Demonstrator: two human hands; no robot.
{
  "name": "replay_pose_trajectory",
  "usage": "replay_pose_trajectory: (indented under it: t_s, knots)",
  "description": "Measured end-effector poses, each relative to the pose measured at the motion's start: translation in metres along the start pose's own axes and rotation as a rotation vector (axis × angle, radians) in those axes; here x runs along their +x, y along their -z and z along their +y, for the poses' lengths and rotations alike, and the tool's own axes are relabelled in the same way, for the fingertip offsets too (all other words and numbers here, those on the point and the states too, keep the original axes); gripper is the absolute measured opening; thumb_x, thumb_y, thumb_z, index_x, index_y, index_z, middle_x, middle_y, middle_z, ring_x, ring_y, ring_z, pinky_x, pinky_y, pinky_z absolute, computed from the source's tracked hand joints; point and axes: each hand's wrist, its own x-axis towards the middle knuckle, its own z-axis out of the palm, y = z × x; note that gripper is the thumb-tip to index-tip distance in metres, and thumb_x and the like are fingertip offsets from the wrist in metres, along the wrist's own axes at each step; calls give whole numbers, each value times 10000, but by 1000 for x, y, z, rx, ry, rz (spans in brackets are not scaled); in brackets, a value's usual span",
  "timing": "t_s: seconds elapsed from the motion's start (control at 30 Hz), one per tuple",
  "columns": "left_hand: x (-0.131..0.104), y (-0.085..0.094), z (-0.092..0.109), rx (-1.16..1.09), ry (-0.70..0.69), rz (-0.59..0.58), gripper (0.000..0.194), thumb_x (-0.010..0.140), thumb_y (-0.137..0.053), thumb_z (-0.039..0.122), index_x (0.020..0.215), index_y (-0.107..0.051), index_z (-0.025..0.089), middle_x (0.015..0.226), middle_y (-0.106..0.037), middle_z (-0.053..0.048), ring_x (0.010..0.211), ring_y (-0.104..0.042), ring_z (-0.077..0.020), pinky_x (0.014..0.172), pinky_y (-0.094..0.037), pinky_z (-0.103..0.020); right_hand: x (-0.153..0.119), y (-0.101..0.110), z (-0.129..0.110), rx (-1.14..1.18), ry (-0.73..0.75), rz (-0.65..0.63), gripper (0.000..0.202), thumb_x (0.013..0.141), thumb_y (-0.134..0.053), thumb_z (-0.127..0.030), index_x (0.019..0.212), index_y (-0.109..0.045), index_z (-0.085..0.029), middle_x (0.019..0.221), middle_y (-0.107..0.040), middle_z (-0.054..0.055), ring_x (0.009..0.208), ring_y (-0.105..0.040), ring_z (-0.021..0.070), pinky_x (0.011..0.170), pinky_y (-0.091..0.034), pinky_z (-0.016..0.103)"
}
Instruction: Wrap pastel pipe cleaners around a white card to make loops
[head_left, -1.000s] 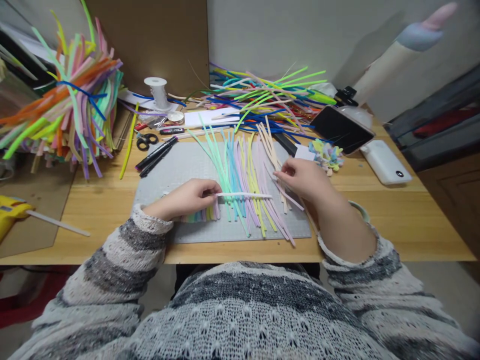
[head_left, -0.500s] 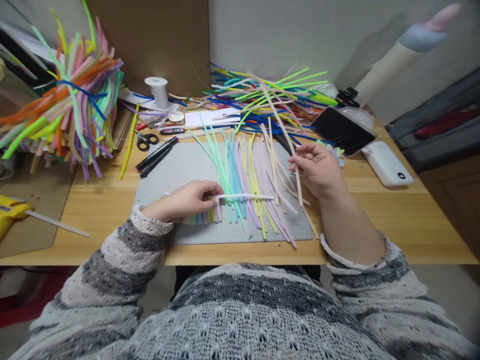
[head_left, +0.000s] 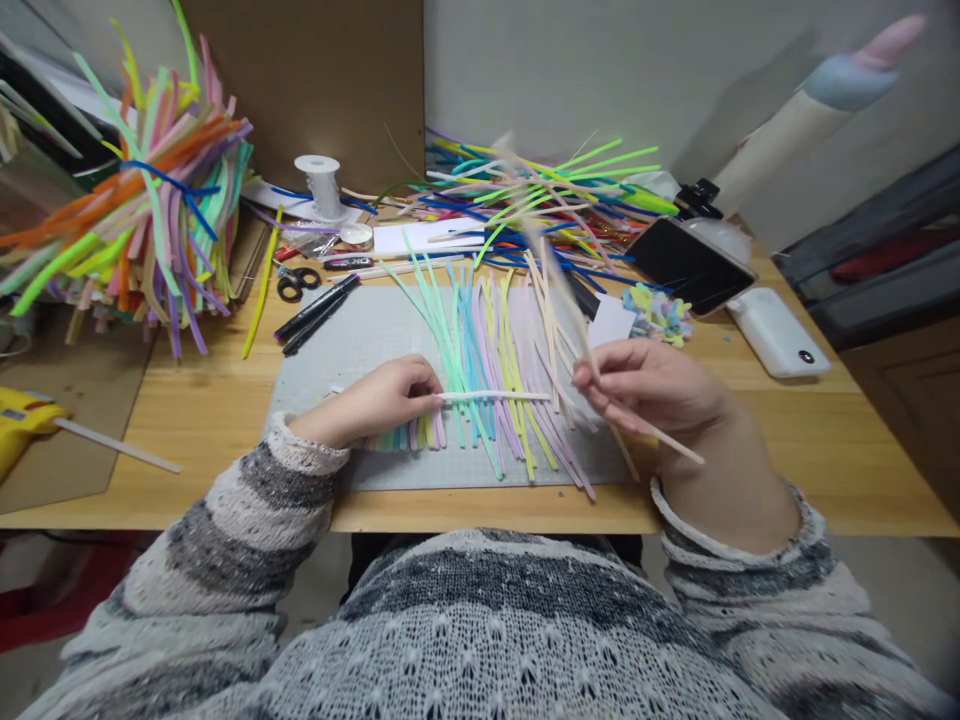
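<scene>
The right hand (head_left: 651, 388) is raised just above the grey mat (head_left: 360, 340), palm turned inward, wrist bent over the table (head_left: 787, 440) edge. A long beige strip (head_left: 570, 300) is pinched between its thumb and curled fingers; the strip is thin, pale and blurred, slanting from the far pile down past the hand to a point near the mat's right corner. The left hand (head_left: 375, 400) is laid flat on the mat, fingers closed down on the end of a white strip (head_left: 495, 396) that lies crosswise over a fan of pastel strips (head_left: 480, 350).
</scene>
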Motion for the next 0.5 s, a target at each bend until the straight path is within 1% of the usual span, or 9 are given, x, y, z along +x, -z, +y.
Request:
replay_pose_trajectory:
  t_s: [0.07,0.17,0.2,0.23,0.3,0.37,0.5]
  knots:
    - [-1,0,0,-55,34,-24,186,811,-557,330,802,-618,155,802,-579,-35,743,-539,-155,692,-421,-284,1,-10,3,-61,-110,-103,227,744,-676,-327,896,-650,-161,591,-587,-18,389,-512,67,328,-365,170]
    - [-5,4,4,-275,135,-44,196,815,-549,345,819,-598,155,722,-582,-12,656,-523,-134,601,-408,-256,8,-25,10,-149,-222,-183,248,814,-618,-352,967,-631,-158,539,-588,-34,411,-524,57,404,-427,160]
    - [-7,6,6,-356,151,-31,201,813,-554,349,818,-596,153,720,-585,-10,660,-526,-131,600,-412,-251,11,-29,13,-170,-247,-199,246,828,-603,-357,976,-623,-161,532,-589,-35,420,-527,56,422,-436,160]
    - [-9,9,8,-400,156,8,203,801,-573,348,816,-603,148,727,-588,-12,674,-529,-129,608,-416,-248,14,-32,15,-190,-264,-208,243,837,-593,-361,977,-619,-164,533,-592,-34,431,-532,57,433,-442,163]
    - [-11,14,13,-477,189,124,199,755,-621,329,816,-609,140,714,-588,-8,655,-524,-123,592,-417,-242,18,-36,20,-227,-274,-196,227,845,-587,-363,957,-619,-168,542,-593,-28,444,-533,62,436,-443,172]
    - [-11,19,15,-533,221,188,206,723,-643,287,861,-617,136,752,-613,-15,670,-540,-125,609,-432,-245,21,-38,23,-267,-272,-161,209,840,-596,-353,937,-629,-171,544,-588,-24,442,-525,66,427,-439,180]
    - [-9,22,14,-589,251,231,271,704,-651,243,950,-632,131,851,-653,-35,729,-576,-131,677,-456,-257,20,-33,21,-359,-284,-110,226,842,-589,-341,999,-642,-186,520,-572,-34,434,-521,74,431,-449,189]
